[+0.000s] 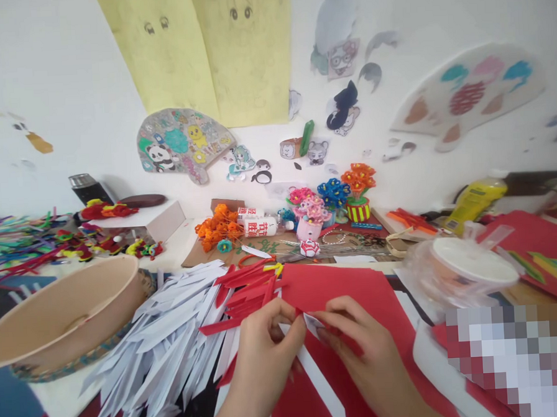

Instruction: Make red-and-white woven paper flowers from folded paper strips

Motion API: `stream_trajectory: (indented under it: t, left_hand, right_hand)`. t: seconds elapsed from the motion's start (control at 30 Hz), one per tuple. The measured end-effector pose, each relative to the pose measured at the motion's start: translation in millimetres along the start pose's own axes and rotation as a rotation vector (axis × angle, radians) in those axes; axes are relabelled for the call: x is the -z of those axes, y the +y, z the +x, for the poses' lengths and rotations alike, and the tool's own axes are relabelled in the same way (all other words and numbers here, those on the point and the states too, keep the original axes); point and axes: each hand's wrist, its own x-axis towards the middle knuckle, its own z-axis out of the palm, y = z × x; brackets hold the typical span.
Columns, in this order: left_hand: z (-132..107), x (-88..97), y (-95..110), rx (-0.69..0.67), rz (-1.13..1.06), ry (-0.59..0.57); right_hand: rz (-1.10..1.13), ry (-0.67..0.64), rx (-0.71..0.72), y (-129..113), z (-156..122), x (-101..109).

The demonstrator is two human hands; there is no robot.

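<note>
My left hand and my right hand meet over a stack of red paper sheets. Thumbs and fingers of both pinch a narrow paper strip, white on the side facing me. Its upper end is bent between the fingertips, where a small red part and a white flap show; the fold itself is partly hidden. Left of my left hand lie folded red paper strips, some close to the wrist. Beyond them spreads a large heap of folded white paper strips.
At far left stands a beige oval basin. Orange craft flowers, a plastic bottle and a pink flower pot line the back. On the right are a white-lidded tub and a yellow bottle.
</note>
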Motion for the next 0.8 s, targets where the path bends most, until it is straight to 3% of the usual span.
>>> stream_trajectory:
  t: [0.4, 0.57, 0.8]
  left_hand:
    - [-3.8, -0.8, -0.7, -0.116, -0.071, -0.121]
    - [-7.4, -2.6, 1.4, -0.233, 0.108, -0.087]
    - [-6.6, -2.8, -0.2, -0.280, 0.165, 0.005]
  right_hand:
    - [0.206, -0.057, -0.146, -0.5, 5.1, 5.3]
    - [0.272, -0.143, -0.178, -1.0, 4.4, 4.9]
    - [0.243, -0.212, -0.081, 2.5, 8.8, 9.4]
